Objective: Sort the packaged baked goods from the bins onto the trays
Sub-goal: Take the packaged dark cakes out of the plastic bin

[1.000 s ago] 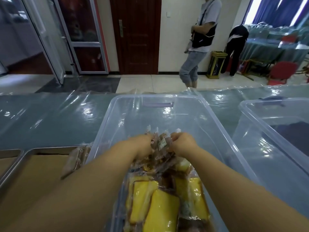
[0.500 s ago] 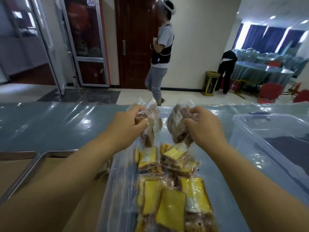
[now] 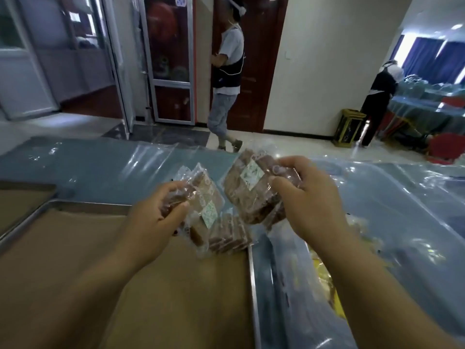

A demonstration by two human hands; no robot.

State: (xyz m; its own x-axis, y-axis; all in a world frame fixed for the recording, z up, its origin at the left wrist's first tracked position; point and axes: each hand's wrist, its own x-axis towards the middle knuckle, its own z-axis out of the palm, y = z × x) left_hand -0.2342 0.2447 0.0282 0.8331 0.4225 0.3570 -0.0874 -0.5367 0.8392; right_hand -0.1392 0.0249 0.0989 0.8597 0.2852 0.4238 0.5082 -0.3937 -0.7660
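My left hand [image 3: 156,220] grips a bundle of brown baked goods in clear wrappers [image 3: 203,197] above the far right corner of a metal tray lined with brown paper [image 3: 105,248]. My right hand [image 3: 309,197] holds a second bundle of brown packaged slices [image 3: 244,192] just right of it, over the tray's right rim. Several brown packaged slices [image 3: 229,235] lie on the tray's corner below both hands. The clear plastic bin [image 3: 402,222] stands to the right, with yellow packaged cakes [image 3: 327,285] partly hidden behind my right forearm.
A second metal tray [image 3: 22,195] lies at the far left. The table is covered in blue cloth under clear plastic film [image 3: 100,167]. Beyond the table a person [image 3: 226,79] walks by a door, and another person [image 3: 380,96] bends over a distant table.
Both hands lifted bundles of brown packages out of the bin and carried them left, over the tray's right corner. The view swung left with them.
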